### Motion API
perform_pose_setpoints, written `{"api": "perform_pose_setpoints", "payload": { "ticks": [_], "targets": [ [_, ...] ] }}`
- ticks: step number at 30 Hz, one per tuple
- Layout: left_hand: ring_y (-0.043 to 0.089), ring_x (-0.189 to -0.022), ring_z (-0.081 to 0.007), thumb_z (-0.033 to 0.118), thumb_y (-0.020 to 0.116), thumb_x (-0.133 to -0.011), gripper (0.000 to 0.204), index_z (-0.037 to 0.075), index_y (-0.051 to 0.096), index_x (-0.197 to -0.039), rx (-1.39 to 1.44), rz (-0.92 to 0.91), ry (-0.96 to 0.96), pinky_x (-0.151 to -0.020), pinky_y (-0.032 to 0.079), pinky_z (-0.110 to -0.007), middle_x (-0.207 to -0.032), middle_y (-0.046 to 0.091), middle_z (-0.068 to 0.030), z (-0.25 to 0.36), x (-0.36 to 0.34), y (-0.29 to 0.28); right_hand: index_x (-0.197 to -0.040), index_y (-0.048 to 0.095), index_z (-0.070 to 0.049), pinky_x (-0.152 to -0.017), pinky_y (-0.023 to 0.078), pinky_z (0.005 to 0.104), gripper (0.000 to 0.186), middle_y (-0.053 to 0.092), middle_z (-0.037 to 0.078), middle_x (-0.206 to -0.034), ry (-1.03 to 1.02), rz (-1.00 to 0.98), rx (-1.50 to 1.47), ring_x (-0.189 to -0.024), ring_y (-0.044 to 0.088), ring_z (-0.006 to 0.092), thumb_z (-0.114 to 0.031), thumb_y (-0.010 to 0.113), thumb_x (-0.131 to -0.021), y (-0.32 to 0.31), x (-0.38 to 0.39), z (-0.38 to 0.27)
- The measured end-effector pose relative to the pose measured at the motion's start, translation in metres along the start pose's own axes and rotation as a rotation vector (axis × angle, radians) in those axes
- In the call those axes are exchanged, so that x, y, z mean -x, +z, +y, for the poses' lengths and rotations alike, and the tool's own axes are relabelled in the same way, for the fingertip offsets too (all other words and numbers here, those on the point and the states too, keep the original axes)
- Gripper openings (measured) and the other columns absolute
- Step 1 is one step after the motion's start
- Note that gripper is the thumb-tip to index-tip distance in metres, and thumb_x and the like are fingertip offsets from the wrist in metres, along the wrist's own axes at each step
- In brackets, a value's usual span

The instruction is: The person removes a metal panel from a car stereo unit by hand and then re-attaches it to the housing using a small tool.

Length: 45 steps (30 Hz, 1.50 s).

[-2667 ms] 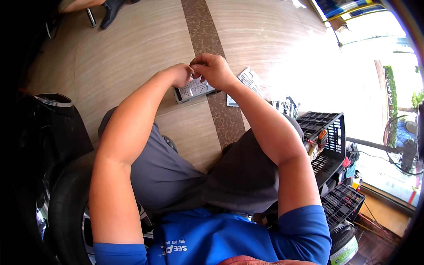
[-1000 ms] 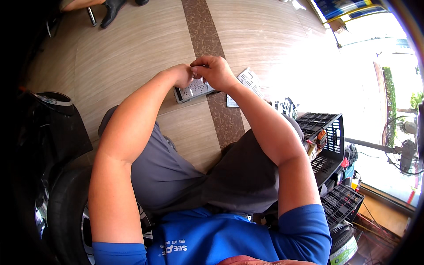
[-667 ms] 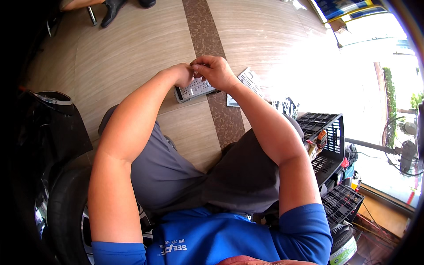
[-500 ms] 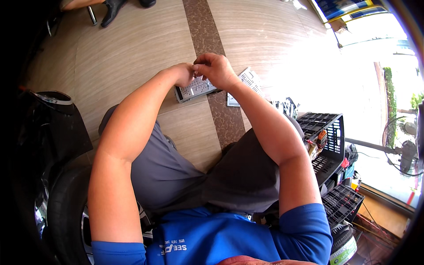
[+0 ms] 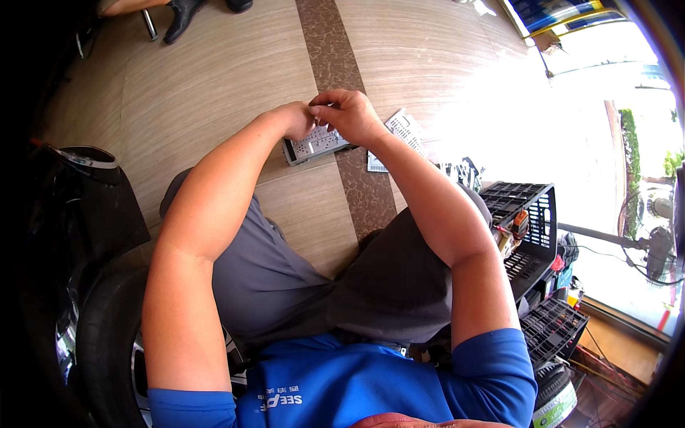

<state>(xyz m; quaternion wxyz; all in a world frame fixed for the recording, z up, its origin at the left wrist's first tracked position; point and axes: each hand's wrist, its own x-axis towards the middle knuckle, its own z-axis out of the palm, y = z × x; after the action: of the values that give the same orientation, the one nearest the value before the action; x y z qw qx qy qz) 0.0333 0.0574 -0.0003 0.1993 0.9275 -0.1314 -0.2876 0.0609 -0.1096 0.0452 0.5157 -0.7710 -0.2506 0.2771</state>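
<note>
My two hands meet above a silver metal unit (image 5: pixel 312 145) with a perforated top, which lies on the floor in front of my knees. My right hand (image 5: pixel 351 116) has thumb and forefinger pinched together beside the left fingers. My left hand (image 5: pixel 295 120) is bent at the wrist, its fingers curled downward against the right thumb. Whatever sits between the fingertips is too small and covered to make out. To the right of the unit lies a slotted silver metal panel (image 5: pixel 404 128), partly behind my right wrist.
A black plastic crate (image 5: pixel 529 192) holding tools stands right of my knee, with a second black crate (image 5: pixel 553 324) nearer. A tyre (image 5: pixel 107 349) is at my left. A person's dark boot (image 5: pixel 183 20) shows at the far left. A fan (image 5: pixel 653 246) stands far right.
My right hand has dipped slightly, its fingers settling lower by the left hand. The metal unit and the panel stay put.
</note>
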Motion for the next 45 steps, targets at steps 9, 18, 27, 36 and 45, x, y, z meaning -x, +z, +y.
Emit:
{"api": "perform_pose_setpoints", "payload": {
  "ticks": [9,18,27,36,45],
  "targets": [
    [0.063,-0.101,-0.0339,0.017,0.048,-0.094,0.025,0.005,0.066,-0.108,0.097,0.058,-0.027,-0.086,0.05,-0.041,-0.106,0.067,-0.0179,0.001,-0.006,0.002,-0.095,0.069,0.0,-0.07,0.054,0.034,0.026,0.07,0.015,-0.086,-0.191,0.236,0.348,-0.078,0.068,0.024,-0.022,0.074,-0.081,-0.001,0.004,0.001],
    [0.063,-0.103,-0.033,0.024,0.046,-0.098,0.029,0.005,0.065,-0.111,0.122,0.03,-0.077,-0.086,0.05,-0.041,-0.111,0.066,-0.0169,-0.012,-0.004,0.007,-0.093,0.069,0.0,-0.072,0.053,0.0348,0.022,0.068,0.016,-0.09,-0.238,0.196,0.346,-0.081,0.067,0.0257,-0.019,0.073,-0.081,0.005,0.004,-0.009],
    [0.06,-0.109,-0.0324,0.025,0.041,-0.1,0.035,0.002,0.063,-0.114,-0.103,-0.096,-0.032,-0.092,0.048,-0.04,-0.116,0.064,-0.0206,-0.002,-0.006,-0.001,-0.1,0.07,-0.004,-0.082,0.053,0.0379,0.021,0.068,0.016,-0.097,-0.355,0.115,0.36,-0.093,0.065,0.0323,-0.017,0.063,-0.085,0.006,0.004,-0.005],
    [0.062,-0.107,-0.0323,0.023,0.042,-0.099,0.033,0.001,0.063,-0.112,-0.05,-0.094,-0.118,-0.091,0.049,-0.04,-0.115,0.065,-0.0196,0.011,0.004,-0.012,-0.098,0.071,-0.002,-0.08,0.054,0.0376,0.021,0.068,0.017,-0.097,-0.279,0.132,0.287,-0.089,0.066,0.0308,-0.018,0.066,-0.084,0.002,0.004,-0.006],
    [0.06,-0.109,-0.0333,0.022,0.045,-0.098,0.032,0.0,0.062,-0.114,0.064,-0.011,-0.057,-0.092,0.048,-0.04,-0.115,0.064,-0.0208,0.004,0.001,-0.005,-0.095,0.071,-0.002,-0.08,0.053,0.0388,0.019,0.068,0.017,-0.095,-0.211,0.141,0.256,-0.089,0.066,0.0321,-0.016,0.066,-0.082,0.001,0.0,-0.001]
  ]
}}
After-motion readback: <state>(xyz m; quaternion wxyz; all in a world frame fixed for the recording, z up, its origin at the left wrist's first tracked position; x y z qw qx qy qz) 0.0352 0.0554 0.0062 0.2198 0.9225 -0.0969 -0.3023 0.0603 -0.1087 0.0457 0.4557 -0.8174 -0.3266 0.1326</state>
